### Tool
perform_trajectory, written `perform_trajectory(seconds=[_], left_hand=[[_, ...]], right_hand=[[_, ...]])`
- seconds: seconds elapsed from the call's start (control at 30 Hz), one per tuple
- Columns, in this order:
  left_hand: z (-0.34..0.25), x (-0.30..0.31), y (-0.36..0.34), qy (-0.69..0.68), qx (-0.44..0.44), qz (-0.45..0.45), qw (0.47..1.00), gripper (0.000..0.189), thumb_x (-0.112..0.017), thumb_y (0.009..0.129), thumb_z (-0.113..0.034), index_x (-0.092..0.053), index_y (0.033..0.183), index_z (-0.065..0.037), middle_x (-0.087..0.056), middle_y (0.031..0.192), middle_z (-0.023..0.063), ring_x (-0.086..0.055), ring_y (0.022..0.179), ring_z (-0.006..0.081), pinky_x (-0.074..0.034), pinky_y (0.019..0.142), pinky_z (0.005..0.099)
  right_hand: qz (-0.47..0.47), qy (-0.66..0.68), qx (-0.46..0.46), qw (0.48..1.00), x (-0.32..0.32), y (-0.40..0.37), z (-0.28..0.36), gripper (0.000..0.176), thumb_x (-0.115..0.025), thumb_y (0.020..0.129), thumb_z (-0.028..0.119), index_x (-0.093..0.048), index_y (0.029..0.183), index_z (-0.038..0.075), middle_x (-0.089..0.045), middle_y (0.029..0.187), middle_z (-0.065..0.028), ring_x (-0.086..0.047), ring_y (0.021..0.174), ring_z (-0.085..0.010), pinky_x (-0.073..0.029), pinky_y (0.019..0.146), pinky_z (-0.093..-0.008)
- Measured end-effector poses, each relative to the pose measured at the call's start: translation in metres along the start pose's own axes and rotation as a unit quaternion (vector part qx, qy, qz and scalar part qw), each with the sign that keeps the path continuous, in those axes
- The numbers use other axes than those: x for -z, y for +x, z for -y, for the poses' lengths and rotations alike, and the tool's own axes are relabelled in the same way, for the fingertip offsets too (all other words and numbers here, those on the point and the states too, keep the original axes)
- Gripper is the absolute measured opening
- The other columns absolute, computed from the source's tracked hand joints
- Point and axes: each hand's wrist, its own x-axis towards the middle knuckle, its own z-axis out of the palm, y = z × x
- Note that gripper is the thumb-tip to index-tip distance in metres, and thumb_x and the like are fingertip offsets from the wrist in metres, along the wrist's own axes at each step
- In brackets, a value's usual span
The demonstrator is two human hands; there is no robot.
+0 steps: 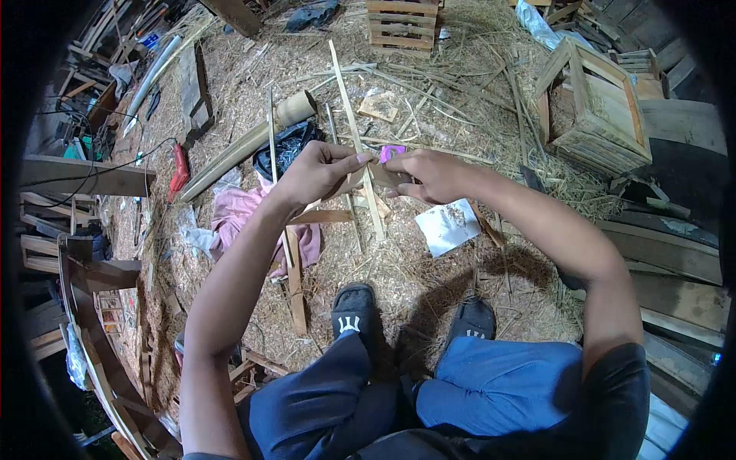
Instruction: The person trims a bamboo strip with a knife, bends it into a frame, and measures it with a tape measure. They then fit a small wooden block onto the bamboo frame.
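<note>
Both hands meet near the middle of the view, above the littered ground. My left hand (320, 175) is closed, thumb and fingers pinching a small flat tan piece (386, 177). On the other side of that piece, my right hand (425, 175) is closed on its right end. A long thin pale wooden strip (346, 100) runs past the fingertips, from above the hands to below them; whether a hand touches it is unclear. Just behind the right fingertips lies a pink-purple object (392, 152). A white sheet (448, 227) lies below my right hand.
A pink cloth (238, 218) and black plastic bag (287, 149) lie left of the hands, beside a bamboo pole (238, 159). Farther left is a red power tool (179, 170). A wooden frame box (594, 107) stands at right, a slatted crate (402, 27) at the top.
</note>
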Motion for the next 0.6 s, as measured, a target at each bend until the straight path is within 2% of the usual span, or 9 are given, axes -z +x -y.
perform_trajectory(seconds=[0.17, 0.37, 0.43, 0.6], left_hand=[[0.002, -0.001, 0.0, 0.02, -0.015, -0.01, 1.0, 0.034, -0.068, 0.102, -0.032, -0.077, 0.092, -0.001, -0.049, 0.056, -0.0081, -0.036, 0.049, 0.001, -0.024, 0.045, 0.025], [-0.006, -0.003, -0.006, -0.007, -0.013, -0.016, 1.0, 0.031, -0.069, 0.101, -0.03, -0.079, 0.104, -0.001, -0.049, 0.057, -0.0082, -0.037, 0.05, 0.0008, -0.025, 0.045, 0.0244], [-0.011, -0.005, -0.008, -0.016, -0.024, -0.016, 0.999, 0.031, -0.069, 0.101, -0.029, -0.078, 0.111, -0.001, -0.05, 0.058, -0.008, -0.037, 0.051, 0.001, -0.025, 0.046, 0.0239], [-0.017, -0.005, -0.008, -0.003, -0.034, -0.01, 0.999, 0.03, -0.069, 0.101, -0.028, -0.078, 0.11, -0.001, -0.051, 0.059, -0.008, -0.037, 0.052, 0.0009, -0.025, 0.047, 0.0236]], right_hand=[[0.001, 0.008, 0.007, 1.0, -0.002, 0.001, 0.0, 0.03, -0.07, 0.093, 0.021, -0.061, 0.114, 0.002, -0.068, 0.105, -0.0207, -0.066, 0.104, -0.0405, -0.051, 0.088, -0.0511], [-0.041, -0.002, 0.05, 0.998, -0.005, 0.001, -0.007, 0.033, -0.073, 0.091, 0.02, -0.061, 0.116, 0.001, -0.068, 0.103, -0.0215, -0.067, 0.102, -0.0408, -0.051, 0.089, -0.0509], [-0.034, 0.0, 0.039, 0.999, -0.002, 0.001, -0.003, 0.034, -0.073, 0.091, 0.019, -0.061, 0.117, 0.001, -0.068, 0.103, -0.0214, -0.067, 0.102, -0.0402, -0.051, 0.089, -0.0508], [-0.043, -0.002, 0.031, 0.999, 0.001, -0.002, -0.002, 0.036, -0.073, 0.091, 0.021, -0.062, 0.118, 0.0, -0.068, 0.101, -0.0209, -0.067, 0.101, -0.038, -0.052, 0.089, -0.0508]])
